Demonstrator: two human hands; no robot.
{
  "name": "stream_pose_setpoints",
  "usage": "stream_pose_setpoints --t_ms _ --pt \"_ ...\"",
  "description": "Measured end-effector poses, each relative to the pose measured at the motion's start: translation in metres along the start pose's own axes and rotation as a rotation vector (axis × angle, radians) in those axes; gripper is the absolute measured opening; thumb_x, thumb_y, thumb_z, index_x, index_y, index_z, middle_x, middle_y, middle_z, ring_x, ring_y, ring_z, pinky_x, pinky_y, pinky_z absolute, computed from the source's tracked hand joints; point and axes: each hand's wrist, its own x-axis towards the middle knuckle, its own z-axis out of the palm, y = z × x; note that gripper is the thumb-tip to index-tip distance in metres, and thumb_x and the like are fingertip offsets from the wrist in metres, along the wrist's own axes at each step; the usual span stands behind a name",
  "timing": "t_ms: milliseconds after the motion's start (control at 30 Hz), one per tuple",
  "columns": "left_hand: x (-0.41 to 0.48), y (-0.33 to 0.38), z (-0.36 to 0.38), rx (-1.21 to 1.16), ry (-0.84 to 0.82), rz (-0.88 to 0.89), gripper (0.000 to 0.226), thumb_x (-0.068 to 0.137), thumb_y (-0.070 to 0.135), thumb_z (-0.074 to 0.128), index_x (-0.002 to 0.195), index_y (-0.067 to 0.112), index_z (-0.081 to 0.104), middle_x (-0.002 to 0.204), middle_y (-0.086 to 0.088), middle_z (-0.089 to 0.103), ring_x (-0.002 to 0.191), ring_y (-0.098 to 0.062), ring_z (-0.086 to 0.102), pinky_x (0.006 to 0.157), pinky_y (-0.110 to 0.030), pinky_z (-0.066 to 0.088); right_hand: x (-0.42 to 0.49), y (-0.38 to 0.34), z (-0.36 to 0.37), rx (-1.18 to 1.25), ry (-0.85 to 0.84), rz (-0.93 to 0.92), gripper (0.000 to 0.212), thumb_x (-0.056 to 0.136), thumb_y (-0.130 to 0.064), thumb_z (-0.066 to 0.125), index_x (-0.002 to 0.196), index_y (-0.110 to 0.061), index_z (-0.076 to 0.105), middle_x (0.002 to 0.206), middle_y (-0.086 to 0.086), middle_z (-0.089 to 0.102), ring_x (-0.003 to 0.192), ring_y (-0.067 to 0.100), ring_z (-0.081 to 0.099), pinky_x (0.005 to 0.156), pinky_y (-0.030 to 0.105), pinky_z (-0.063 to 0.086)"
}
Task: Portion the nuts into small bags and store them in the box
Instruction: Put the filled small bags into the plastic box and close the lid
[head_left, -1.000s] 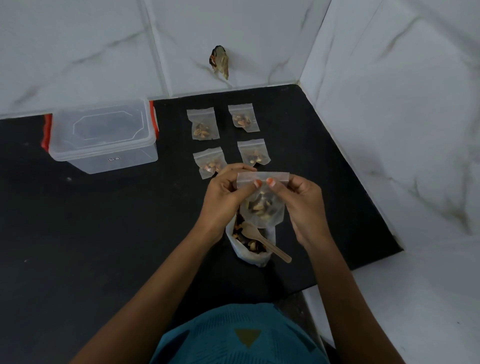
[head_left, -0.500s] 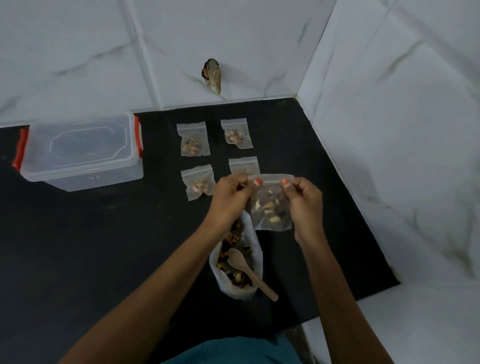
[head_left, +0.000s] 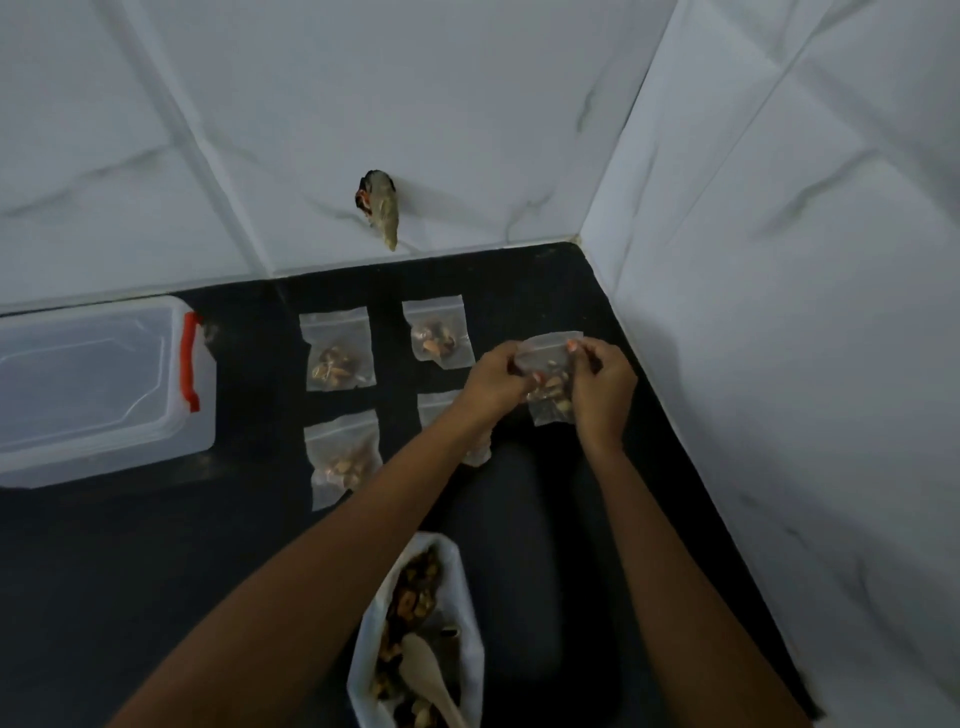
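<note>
Small bag (head_left: 551, 382): long axis toward back wall (head_left: 467, 104), seal end far. Left hand (head_left: 496, 376) and right hand (head_left: 602, 387) pinch seal corners, fingers curled.

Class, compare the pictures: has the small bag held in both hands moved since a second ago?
Yes. The held bag has gone from above the big nut bag to beside the far right filled bag, toward the corner.

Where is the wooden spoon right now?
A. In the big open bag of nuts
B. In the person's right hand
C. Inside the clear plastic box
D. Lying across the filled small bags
A: the wooden spoon rests in the big open bag of nuts, while the left hand and right hand both pinch a small bag.
</note>
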Motion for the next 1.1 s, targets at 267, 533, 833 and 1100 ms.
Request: stream_pose_setpoints --t_ms 267,533,833,1100 --pt "0.08 -0.007 0.0 -0.04 0.301 -0.058 0.042 0.08 -0.005 0.064 0.116 0.002 0.043 0.085 -0.007 0.057 0.092 -0.024 0.059 0.09 -0.04 0.051 0.069 0.021 0.048 -0.084 -0.094 0.045 0.02 0.092 -0.022 0.054 0.099 -0.007 0.065 0.096 0.008 0.066 0.087 0.02 0.061 0.07 0.024 0.042" --pt "0.1 -0.016 0.0 0.059 0.383 -0.024 0.035 0.082 -0.005 0.058 0.114 0.004 0.049 0.091 -0.006 0.058 0.094 -0.02 0.058 0.086 -0.033 0.051 0.089 0.028 0.057 -0.126 -0.125 0.076 0.027 0.092 -0.026 0.054 0.107 -0.006 0.064 0.101 0.009 0.067 0.09 0.02 0.061 0.071 0.021 0.04" --pt "0.078 -0.017 -0.004 0.173 0.381 0.076 0.033 0.086 -0.003 0.054 0.119 -0.001 0.049 0.113 -0.015 0.058 0.092 -0.011 0.049 0.075 -0.013 0.038 0.091 0.027 0.053 -0.292 -0.216 -0.113 0.014 0.084 -0.009 0.06 0.097 -0.004 0.056 0.101 0.014 0.056 0.094 0.026 0.053 0.073 0.024 0.036" --pt "0.056 -0.013 -0.019 0.451 0.335 0.214 0.031 0.087 -0.003 0.053 0.117 0.001 0.053 0.116 -0.014 0.057 0.109 -0.022 0.055 0.087 -0.016 0.04 0.082 0.016 0.047 -0.344 -0.199 -0.145 0.028 0.088 -0.011 0.056 0.114 -0.002 0.055 0.116 0.017 0.055 0.108 0.03 0.05 0.09 0.034 0.039"
